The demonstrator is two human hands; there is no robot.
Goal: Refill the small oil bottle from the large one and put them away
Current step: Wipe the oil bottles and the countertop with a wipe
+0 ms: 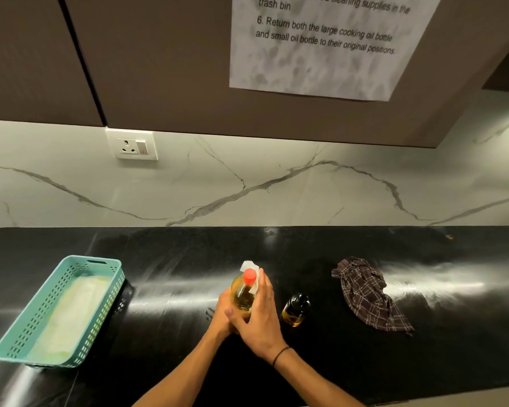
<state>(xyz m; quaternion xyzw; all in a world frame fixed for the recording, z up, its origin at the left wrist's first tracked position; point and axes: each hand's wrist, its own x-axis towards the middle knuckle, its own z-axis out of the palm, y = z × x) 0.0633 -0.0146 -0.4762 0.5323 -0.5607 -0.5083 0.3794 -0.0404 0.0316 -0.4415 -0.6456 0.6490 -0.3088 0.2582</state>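
Note:
The large oil bottle [243, 292], clear with golden oil and a red cap, stands upright on the black counter [335, 362] at centre. My left hand [221, 317] grips its lower body from the left. My right hand [260, 314] wraps its right side and holds a white tissue [249, 266] against the bottle, with the tissue poking out above my fingertips. The small oil bottle [295, 310], dark-topped with amber oil in its lower part, stands just right of my right hand, apart from it.
A teal perforated basket [100, 312] lined with white paper sits at the left front. A crumpled checked cloth [368, 295] lies to the right. Brown wall cabinets with a taped instruction sheet [321, 54] hang overhead, and a wall socket [131, 144] sits on the marble backsplash.

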